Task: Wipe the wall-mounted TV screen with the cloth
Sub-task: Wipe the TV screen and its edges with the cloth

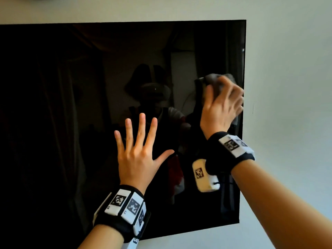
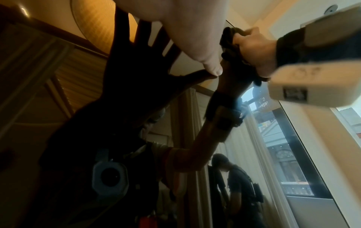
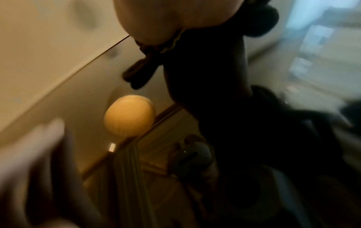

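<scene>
The left hand (image 1: 133, 155) is spread flat, released, against the TV screen (image 1: 71, 105) as a brace. The cloth (image 1: 218, 81) is grasped by the right hand (image 1: 221, 106) near the screen's right edge; light, even pressure is advised there.

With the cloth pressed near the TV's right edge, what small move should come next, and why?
Probably sweep the right hand and cloth leftward across the screen. The cloth sits at the right edge, high up, so most of the dark glass lies to its left; the left hand is spread flat lower down, apparently bracing.
</scene>
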The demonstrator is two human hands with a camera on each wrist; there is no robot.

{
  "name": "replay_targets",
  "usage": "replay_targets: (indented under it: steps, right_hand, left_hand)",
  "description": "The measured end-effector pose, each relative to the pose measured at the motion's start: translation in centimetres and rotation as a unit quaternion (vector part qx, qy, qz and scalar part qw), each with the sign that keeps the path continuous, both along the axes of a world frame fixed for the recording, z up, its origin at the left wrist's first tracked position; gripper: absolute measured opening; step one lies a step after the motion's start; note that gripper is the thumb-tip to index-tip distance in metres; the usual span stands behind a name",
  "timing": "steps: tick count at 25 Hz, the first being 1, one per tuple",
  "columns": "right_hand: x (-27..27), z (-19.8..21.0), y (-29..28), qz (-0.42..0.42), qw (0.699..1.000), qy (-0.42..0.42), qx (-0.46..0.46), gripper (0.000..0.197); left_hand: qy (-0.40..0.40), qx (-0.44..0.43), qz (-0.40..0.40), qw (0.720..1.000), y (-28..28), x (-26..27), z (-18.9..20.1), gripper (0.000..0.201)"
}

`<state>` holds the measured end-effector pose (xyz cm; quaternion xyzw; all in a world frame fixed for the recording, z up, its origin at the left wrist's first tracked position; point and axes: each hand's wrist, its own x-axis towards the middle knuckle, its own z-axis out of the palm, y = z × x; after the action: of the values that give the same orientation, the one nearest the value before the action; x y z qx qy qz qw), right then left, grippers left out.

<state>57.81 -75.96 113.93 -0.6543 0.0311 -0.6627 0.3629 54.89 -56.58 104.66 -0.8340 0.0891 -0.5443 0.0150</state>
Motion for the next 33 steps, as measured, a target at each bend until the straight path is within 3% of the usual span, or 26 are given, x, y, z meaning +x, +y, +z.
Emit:
replay_targets:
  steps: [1, 2, 4, 5, 6, 8, 9, 12, 13, 16, 17, 20, 21, 24, 25, 28, 29, 32, 33]
  right_hand:
    - [-0.2, 0.2, 0.6, 0.009, 0.998, 0.005, 0.065, 0.032]
    - [-0.4, -0.2, 1.7, 0.006, 0.998, 0.013, 0.056, 0.032]
    - [-0.7, -2.3, 4.0, -0.018, 0.993, 0.019, -0.113, 0.031]
    - [-0.6, -2.5, 3.9, -0.025, 0.988, 0.015, -0.150, 0.031]
    - [-0.3, -1.8, 3.3, -0.019, 0.994, 0.012, -0.111, 0.031]
    - [-0.4, 0.4, 3.2, 0.005, 0.998, -0.004, 0.070, 0.032]
    - [-0.6, 0.7, 4.2, 0.008, 0.995, 0.001, 0.100, 0.032]
    - [-1.0, -1.5, 8.4, 0.002, 0.995, 0.023, -0.096, 0.032]
    - [-0.8, -1.5, 8.6, 0.001, 0.994, 0.018, -0.111, 0.032]
    - [-0.7, 0.4, 9.4, 0.005, 0.998, 0.004, 0.060, 0.040]
    - [-1.0, 0.2, 10.6, 0.000, 0.998, 0.008, 0.060, 0.039]
    - [-1.1, -2.2, 14.2, -0.010, 0.988, 0.027, -0.150, 0.033]
    - [-0.9, -1.6, 13.6, -0.013, 0.988, 0.014, -0.150, 0.033]
    - [-0.7, 1.6, 12.7, 0.005, 0.996, -0.012, 0.087, 0.035]
    - [-0.8, 1.3, 13.5, 0.004, 0.996, -0.006, 0.088, 0.034]
    - [-1.0, -2.0, 16.5, -0.011, 0.989, 0.008, -0.146, 0.031]
    - [-0.8, -1.8, 15.9, -0.008, 0.987, 0.004, -0.158, 0.031]
    - [-0.7, 1.0, 15.5, -0.001, 0.998, -0.007, 0.066, 0.034]
    - [-1.0, 1.0, 16.4, -0.002, 0.998, 0.004, 0.068, 0.034]
  left_hand:
    - [0.009, -0.001, -0.002, 1.000, -0.1, -0.1, 0.1, 0.086]
    - [0.013, -0.001, -0.007, 1.000, -0.1, -0.3, 0.2, 0.086]
    - [0.014, -0.004, -0.026, 1.000, 0.3, -0.7, 0.4, 0.086]
    - [0.012, -0.012, -0.036, 0.999, 0.9, -0.9, 0.5, 0.086]
    - [0.008, -0.024, -0.042, 0.999, 1.8, -1.1, 0.5, 0.086]
    - [-0.001, -0.047, -0.034, 0.998, 4.6, -1.4, 0.5, 0.088]
    - [-0.004, -0.054, -0.025, 0.998, 6.3, -1.5, 0.7, 0.090]
    - [0.002, -0.076, -0.001, 0.997, 10.9, -1.6, 1.4, 0.099]
    - [0.006, -0.082, 0.003, 0.997, 12.0, -1.6, 1.7, 0.102]
    - [0.014, -0.080, 0.007, 0.997, 14.1, -1.5, 2.0, 0.106]
    - [0.015, -0.071, 0.006, 0.997, 14.6, -1.5, 2.0, 0.105]
    - [0.013, -0.059, 0.002, 0.998, 15.2, -1.5, 1.8, 0.102]
    - [0.013, -0.059, 0.000, 0.998, 15.2, -1.4, 1.8, 0.101]
    - [0.010, -0.056, 0.007, 0.998, 15.2, -1.3, 1.7, 0.099]
    - [0.009, -0.056, 0.006, 0.998, 15.2, -1.3, 1.7, 0.099]
    - [0.006, -0.054, 0.007, 0.999, 15.2, -1.2, 1.7, 0.097]
    - [0.006, -0.051, 0.008, 0.999, 15.3, -1.2, 1.7, 0.096]
    - [0.008, -0.054, 0.013, 0.998, 15.3, -1.3, 1.8, 0.096]
    - [0.011, -0.055, 0.016, 0.998, 15.3, -1.4, 1.8, 0.095]
